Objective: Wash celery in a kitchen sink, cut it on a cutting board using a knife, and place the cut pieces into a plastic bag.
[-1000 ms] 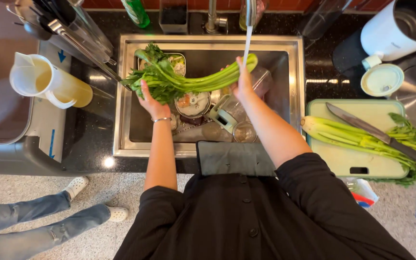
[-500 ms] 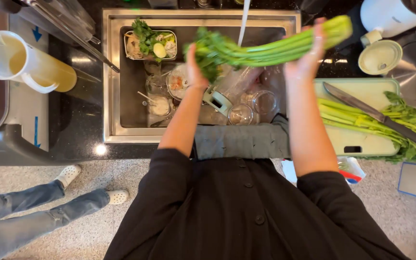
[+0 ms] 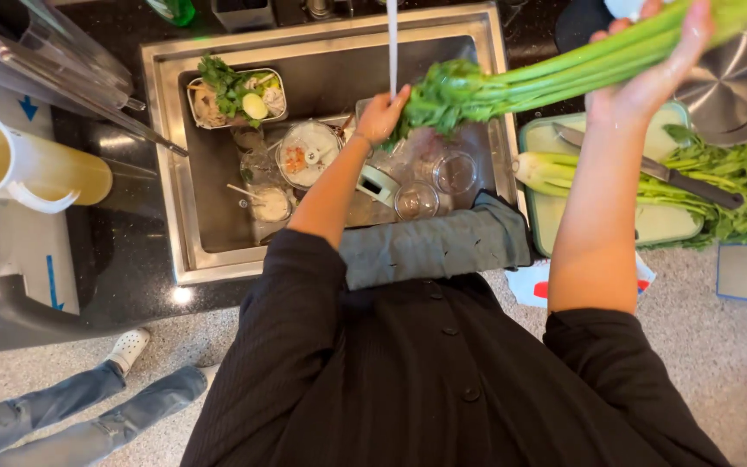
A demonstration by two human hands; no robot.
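Hands, two [image 3: 379, 115] [image 3: 650, 78], around one celery bunch [image 3: 555, 73].

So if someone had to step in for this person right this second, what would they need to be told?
Left hand: grips the leafy end of the celery bunch, by the running tap water.
Right hand: holds the stalk end up over the cutting board.
The sink is full of bowls and glasses.
More celery and a knife lie on the board.
Done: bunch is out over the sink and wet-looking.
Left: setting it down; nothing on the board looks cut.
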